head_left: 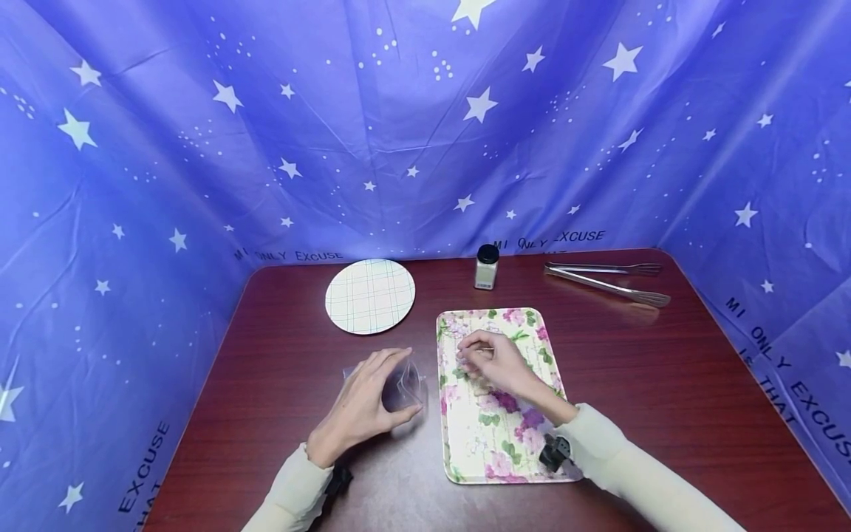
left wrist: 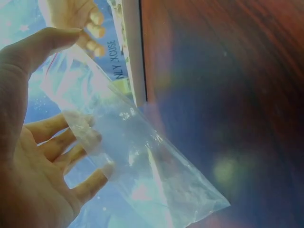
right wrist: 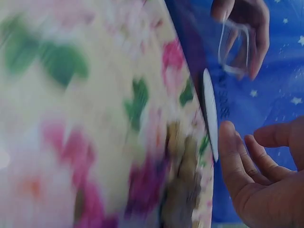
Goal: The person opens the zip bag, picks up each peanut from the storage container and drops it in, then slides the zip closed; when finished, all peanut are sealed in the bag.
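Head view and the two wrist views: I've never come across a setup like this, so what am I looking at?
There is no machine here, just a person's left hand and right hand. The wide picture comes from a camera worn on the head, looking forward and down. The other two come from wrist cameras, each facing that hand's work, so the scene looks tilted.

On the table are a floral tray, a plate, a jar and tongs. Brown pieces lie on the tray, too blurred to name. A starry cloth hangs behind.

The left hand holds a clear bag open beside the tray. The right hand is over the tray; I can see nothing held in it.
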Available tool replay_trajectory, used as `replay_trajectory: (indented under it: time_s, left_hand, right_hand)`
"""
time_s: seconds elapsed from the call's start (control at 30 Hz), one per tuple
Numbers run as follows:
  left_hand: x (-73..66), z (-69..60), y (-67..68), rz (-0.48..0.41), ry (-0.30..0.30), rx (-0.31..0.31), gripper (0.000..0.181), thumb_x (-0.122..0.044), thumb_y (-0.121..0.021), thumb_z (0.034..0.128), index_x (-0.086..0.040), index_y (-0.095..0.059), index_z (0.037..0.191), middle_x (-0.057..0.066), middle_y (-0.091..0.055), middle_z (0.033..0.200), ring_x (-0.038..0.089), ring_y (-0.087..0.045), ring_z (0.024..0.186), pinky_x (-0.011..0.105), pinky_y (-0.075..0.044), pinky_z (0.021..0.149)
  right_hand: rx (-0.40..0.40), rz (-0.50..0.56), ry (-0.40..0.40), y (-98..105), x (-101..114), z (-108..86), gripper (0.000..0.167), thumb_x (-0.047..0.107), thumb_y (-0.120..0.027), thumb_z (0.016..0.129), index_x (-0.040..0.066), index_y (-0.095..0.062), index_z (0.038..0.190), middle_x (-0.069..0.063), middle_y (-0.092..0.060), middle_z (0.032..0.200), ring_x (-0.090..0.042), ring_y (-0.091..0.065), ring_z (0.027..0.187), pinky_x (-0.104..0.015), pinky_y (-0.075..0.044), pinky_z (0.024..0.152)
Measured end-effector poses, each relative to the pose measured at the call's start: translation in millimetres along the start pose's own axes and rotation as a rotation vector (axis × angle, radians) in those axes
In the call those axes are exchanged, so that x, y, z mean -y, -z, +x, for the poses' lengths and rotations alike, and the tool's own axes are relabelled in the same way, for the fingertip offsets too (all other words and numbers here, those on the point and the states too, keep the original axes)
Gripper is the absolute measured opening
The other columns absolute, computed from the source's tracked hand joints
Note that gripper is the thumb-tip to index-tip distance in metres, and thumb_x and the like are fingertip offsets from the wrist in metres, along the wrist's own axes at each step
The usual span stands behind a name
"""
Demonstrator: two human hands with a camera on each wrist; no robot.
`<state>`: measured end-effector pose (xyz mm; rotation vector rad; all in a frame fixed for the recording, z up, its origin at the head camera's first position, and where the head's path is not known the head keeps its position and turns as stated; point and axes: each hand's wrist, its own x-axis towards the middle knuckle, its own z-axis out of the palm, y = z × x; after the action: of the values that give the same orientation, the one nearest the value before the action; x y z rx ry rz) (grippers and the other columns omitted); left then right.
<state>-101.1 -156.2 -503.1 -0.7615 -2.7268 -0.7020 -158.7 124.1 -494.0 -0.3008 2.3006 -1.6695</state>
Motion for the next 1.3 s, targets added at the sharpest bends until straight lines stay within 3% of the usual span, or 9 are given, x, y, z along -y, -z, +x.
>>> replay_trajectory:
  time_s: [0.07, 0.2, 0.3, 0.53, 0.97, 1.3]
  left_hand:
    - [0.2, 0.4, 0.5, 0.002, -0.001, 0.001, 0.093, -0.05, -0.09, 0.0734, -0.012, -0.054, 0.15, 0.002, -0.062, 0.143, 0.022, -0.06, 0.132, 0.049, -0.053, 0.105]
    - [0.6, 1.7, 1.3, 0.006, -0.004, 0.007, 0.093, -0.05, -0.091, 0.073, -0.011, -0.055, 0.149, 0.002, -0.063, 0.141, 0.021, -0.061, 0.13, 0.048, -0.053, 0.104]
    - [0.5, 2.4, 1.4, 0.006, -0.006, 0.012, 0.093, -0.05, -0.091, 0.073, -0.012, -0.054, 0.15, 0.002, -0.062, 0.141, 0.02, -0.061, 0.129, 0.047, -0.053, 0.103]
    - [-0.1, 2.8, 1.3, 0.002, -0.025, -0.008, 0.093, -0.048, -0.091, 0.0718, -0.01, -0.055, 0.149, 0.002, -0.062, 0.138, 0.021, -0.061, 0.125, 0.048, -0.055, 0.1]
    - [-1.0, 4.0, 0.2, -0.01, -0.013, 0.016, 0.091, -0.048, -0.09, 0.0744, -0.014, -0.054, 0.151, 0.0, -0.061, 0.137, 0.022, -0.061, 0.122, 0.046, -0.056, 0.099]
    - [-0.3, 3.2, 0.1, -0.01, -0.008, 0.025, 0.091, -0.049, -0.09, 0.075, -0.012, -0.055, 0.15, 0.0, -0.06, 0.138, 0.022, -0.061, 0.123, 0.046, -0.056, 0.1]
  right_hand:
    - [-0.026, -0.046, -0.023, 11, -3, 0.2, 0.018, 0.009, -0.066, 0.1, -0.002, -0.07, 0.113, -0.024, -0.076, 0.097, -0.028, -0.074, 0.072, -0.035, -0.059, 0.055]
    - [-0.06, -0.094, -0.037, 32, -12, 4.1, 0.019, 0.01, -0.068, 0.099, -0.002, -0.07, 0.113, -0.022, -0.077, 0.094, -0.024, -0.073, 0.07, -0.033, -0.058, 0.056]
    - [-0.099, -0.163, 0.018, 46, -19, 9.3, 0.019, 0.007, -0.069, 0.097, -0.003, -0.072, 0.112, -0.021, -0.077, 0.097, -0.019, -0.074, 0.078, -0.027, -0.059, 0.067]
    - [-0.156, -0.315, 0.117, 69, -33, 19.8, 0.015, 0.002, -0.076, 0.09, 0.0, -0.077, 0.105, -0.016, -0.079, 0.095, -0.017, -0.076, 0.08, -0.019, -0.057, 0.066]
    - [-0.111, -0.477, 0.122, 68, -36, 26.9, 0.011, 0.005, -0.083, 0.085, 0.004, -0.078, 0.095, -0.009, -0.073, 0.086, -0.011, -0.066, 0.075, -0.02, -0.051, 0.07]
    - [-0.088, -0.489, 0.079, 65, -35, 27.9, 0.009, 0.006, -0.081, 0.088, 0.004, -0.076, 0.095, -0.008, -0.071, 0.086, -0.012, -0.062, 0.075, -0.021, -0.048, 0.069]
